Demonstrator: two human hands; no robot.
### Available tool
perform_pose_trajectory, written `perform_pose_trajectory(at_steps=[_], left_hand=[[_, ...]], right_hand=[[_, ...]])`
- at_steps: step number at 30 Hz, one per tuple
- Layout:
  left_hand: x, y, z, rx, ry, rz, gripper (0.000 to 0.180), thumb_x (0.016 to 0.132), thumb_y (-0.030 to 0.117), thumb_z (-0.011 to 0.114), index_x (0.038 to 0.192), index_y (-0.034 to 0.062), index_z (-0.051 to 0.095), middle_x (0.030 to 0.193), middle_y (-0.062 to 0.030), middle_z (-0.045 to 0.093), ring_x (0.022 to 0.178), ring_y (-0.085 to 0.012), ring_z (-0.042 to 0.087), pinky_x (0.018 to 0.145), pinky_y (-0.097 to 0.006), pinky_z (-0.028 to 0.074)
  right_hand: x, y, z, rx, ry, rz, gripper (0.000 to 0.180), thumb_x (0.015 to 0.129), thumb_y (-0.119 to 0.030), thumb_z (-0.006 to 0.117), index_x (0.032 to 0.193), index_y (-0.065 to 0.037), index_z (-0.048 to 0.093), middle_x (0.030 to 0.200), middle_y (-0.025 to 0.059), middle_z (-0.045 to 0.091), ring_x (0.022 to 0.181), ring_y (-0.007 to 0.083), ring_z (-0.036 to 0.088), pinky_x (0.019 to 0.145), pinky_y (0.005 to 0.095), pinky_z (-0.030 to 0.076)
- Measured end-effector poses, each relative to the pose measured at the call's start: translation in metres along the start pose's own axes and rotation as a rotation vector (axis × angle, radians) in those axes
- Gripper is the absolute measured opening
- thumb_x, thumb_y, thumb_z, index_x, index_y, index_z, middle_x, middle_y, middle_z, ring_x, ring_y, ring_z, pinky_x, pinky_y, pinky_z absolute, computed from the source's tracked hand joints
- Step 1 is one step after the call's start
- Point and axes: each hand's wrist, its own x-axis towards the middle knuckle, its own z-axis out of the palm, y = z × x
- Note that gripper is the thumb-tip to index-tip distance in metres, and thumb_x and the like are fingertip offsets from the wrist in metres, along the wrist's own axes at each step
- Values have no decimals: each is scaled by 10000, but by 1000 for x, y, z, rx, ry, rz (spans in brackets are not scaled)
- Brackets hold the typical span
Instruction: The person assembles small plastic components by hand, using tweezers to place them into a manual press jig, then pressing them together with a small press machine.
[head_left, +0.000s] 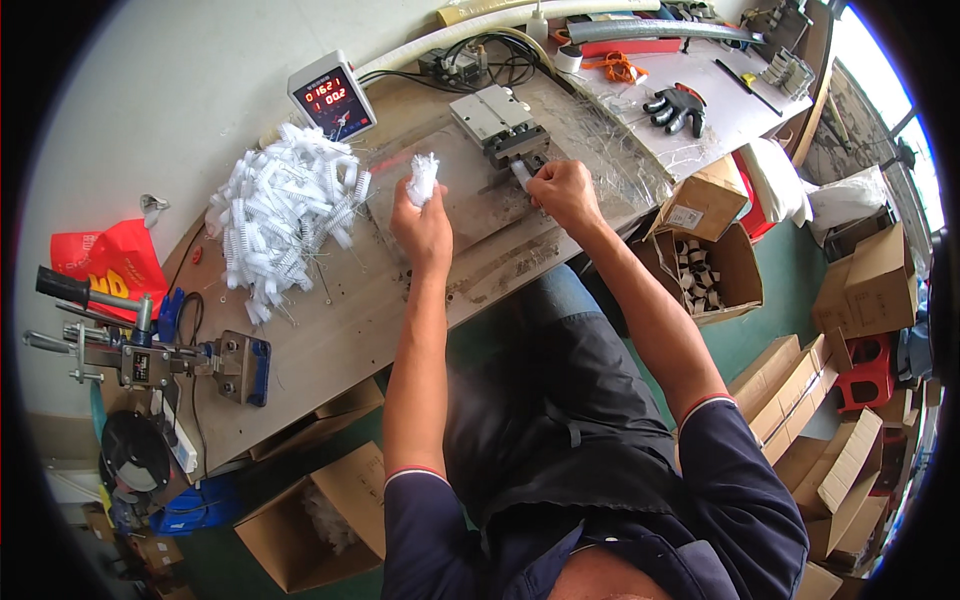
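My left hand [425, 225] is closed around a small bunch of white bristle brushes [424, 172], their tops sticking up out of the fist. At the front of a small metal clamping fixture [515, 140], my right hand [566, 192] pinches one white brush [522, 174]. Its far end reaches to the dark jaws; whether it sits inside them I cannot tell. To the left of my left hand lies a big heap of white brushes [285, 205] with thin wire stems.
A counter box [333, 95] with a red display stands behind the heap. Left are a hand press [150, 350] and a red bag [110, 265]. A black glove [678, 108] lies on the back right table. Open cartons [735, 270] stand on the floor.
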Motion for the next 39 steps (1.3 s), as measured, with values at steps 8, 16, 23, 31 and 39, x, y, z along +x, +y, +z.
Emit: perform_pose_trajectory(at_steps=[8, 16, 23, 31, 39], left_hand=[[-3, -3, 1, 93, -44, 86, 160, 982, 103, 642, 1122, 32, 672, 905, -37, 743, 832, -151, 679, 791, -336, 518], [-11, 6, 15, 491, -208, 295, 203, 926, 94, 655, 1127, 69, 662, 966, -202, 723, 938, -420, 696, 801, -470, 535], [-14, 9, 27, 537, -312, 374, 277, 846, 38, 677, 1121, 68, 658, 1060, -171, 727, 975, -409, 688, 840, -492, 534], [-20, 5, 33, 651, -315, 469, 330, 811, -5, 654, 1130, 73, 618, 1017, -174, 715, 979, -410, 682, 851, -506, 529], [-30, 6, 2, 609, -268, 473, 330, 831, -16, 684, 1141, 70, 610, 977, -179, 704, 919, -416, 683, 787, -499, 528]], right_hand=[[-9, 0, 5, -38, 71, -46, 191, 794, -181, 692, 741, 1, 709, 731, 206, 701, 711, 354, 709, 707, 437, 554], [-26, 5, 15, -44, 193, -181, 185, 823, -212, 694, 838, -28, 711, 760, 207, 704, 752, 384, 714, 717, 460, 561], [-27, 5, 16, -6, 211, -188, 179, 815, -206, 692, 821, -28, 711, 760, 208, 706, 745, 387, 714, 722, 462, 566], [-27, 6, 14, 27, 208, -199, 188, 822, -209, 686, 833, -23, 715, 774, 211, 711, 755, 390, 717, 733, 461, 566], [-27, 10, 10, 214, 176, -134, 229, 858, -221, 683, 968, -29, 743, 857, 194, 740, 811, 352, 732, 776, 409, 565]])
